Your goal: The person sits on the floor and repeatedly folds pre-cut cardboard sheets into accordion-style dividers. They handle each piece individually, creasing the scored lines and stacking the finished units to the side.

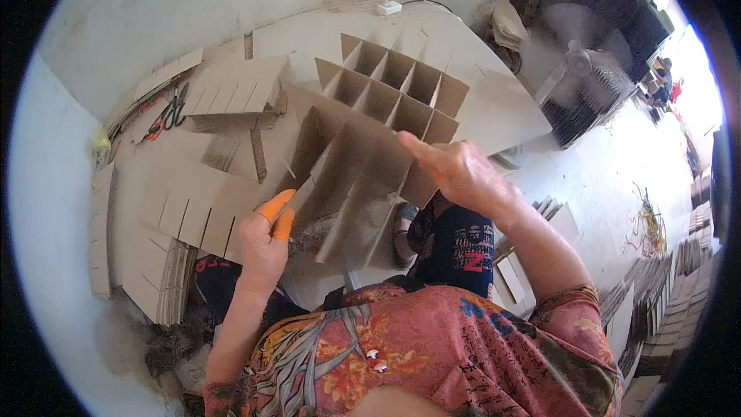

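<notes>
Between left hand (262,243) and right hand (459,174), brown cardboard divider grid (370,139), slotted, half-assembled

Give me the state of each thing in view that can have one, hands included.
Left hand: gripping a slotted strip, orange finger covers on.
Right hand: pressing on the half-built divider.
Brown cardboard lattice divider in hand: partly assembled, tilted.
Finished cardboard grid divider: fully slotted, lying flat.
Slotted cardboard strips: loose, stacked.
Floor fan: blades blurred.
Red-handled scissors: lying unused.
</notes>
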The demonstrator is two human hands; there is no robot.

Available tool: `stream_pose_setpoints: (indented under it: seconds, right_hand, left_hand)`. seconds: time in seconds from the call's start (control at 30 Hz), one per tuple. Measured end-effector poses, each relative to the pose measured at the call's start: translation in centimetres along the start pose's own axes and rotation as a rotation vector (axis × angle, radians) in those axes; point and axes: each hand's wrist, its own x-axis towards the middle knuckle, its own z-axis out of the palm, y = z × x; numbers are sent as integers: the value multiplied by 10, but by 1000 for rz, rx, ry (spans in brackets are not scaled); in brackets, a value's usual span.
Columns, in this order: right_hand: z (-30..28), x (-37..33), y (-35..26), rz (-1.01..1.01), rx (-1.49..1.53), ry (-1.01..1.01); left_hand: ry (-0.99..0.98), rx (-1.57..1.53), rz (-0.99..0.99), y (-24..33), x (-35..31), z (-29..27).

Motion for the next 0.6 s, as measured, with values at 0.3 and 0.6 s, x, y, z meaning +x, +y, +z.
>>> stream_pose_setpoints:
  seconds: [0.3,0.6]
  right_hand:
    - [63,11,45,-280,103,457]
    - [41,31,32,106,35,397]
  left_hand:
    - [506,212,60,-39,-43,-32]
    - [712,-148,-761,-102,-47,-83]
